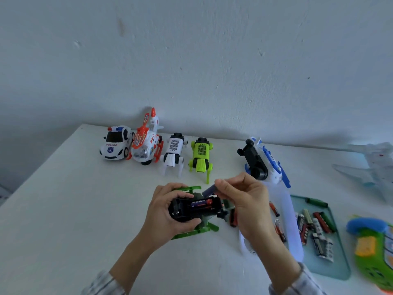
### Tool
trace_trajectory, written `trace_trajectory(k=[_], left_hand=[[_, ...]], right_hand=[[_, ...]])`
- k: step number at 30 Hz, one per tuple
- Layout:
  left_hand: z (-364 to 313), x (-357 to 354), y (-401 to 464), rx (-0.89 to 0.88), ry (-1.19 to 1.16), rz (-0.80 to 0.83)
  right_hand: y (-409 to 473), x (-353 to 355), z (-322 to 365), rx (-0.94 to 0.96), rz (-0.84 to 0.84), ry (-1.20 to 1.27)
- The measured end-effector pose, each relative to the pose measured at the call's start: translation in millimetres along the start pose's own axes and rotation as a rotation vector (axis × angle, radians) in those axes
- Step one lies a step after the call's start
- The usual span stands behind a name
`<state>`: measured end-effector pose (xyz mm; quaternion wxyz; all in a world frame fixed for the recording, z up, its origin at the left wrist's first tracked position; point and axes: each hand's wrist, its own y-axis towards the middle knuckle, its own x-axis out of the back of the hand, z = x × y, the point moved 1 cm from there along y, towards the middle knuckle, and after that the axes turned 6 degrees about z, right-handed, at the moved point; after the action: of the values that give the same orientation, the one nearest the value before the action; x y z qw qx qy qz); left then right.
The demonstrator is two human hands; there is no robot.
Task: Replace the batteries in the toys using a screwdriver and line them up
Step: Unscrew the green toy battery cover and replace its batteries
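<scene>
My left hand [168,211] grips an upturned green toy helicopter [196,229] with a black underside, just above the white table [63,209]. Its open battery compartment [202,206] shows one dark battery with a red label lying inside. My right hand [244,201] pinches a dark blue battery [209,190], tilted, right above the compartment's far edge. Along the wall stand a police car [116,143], an orange and white helicopter [146,143], a white robot dog [174,153] and a green robot dog [201,156].
A blue and white helicopter [263,160] lies on its side at the back right. A teal tray [340,271] holds several batteries [316,233] and a green-handled screwdriver [316,202]. Loose red batteries [279,231] lie beside it. A green toy phone [374,252] and a pale plane [374,167] are at the right.
</scene>
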<state>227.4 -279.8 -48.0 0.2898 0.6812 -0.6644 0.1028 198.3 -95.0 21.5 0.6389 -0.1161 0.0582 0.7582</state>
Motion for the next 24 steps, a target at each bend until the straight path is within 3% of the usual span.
trace_trajectory(k=[7, 15, 20, 24], left_hand=[[0.4, 1.8, 5.2, 0.028, 0.004, 0.007], [1.7, 3.4, 7.3, 0.041, 0.019, 0.027], [4.0, 3.7, 7.0, 0.058, 0.024, 0.043], [4.1, 4.5, 5.5, 0.048, 0.018, 0.054]], right_hand=[[1.9, -6.3, -20.0, 0.19, 0.082, -0.54], [14.5, -16.5, -32.9, 0.838, 0.437, -1.209], [17.4, -13.6, -35.5, 0.857, 0.619, -1.363], [13.2, -4.1, -39.1, 0.827, 0.623, -1.345]])
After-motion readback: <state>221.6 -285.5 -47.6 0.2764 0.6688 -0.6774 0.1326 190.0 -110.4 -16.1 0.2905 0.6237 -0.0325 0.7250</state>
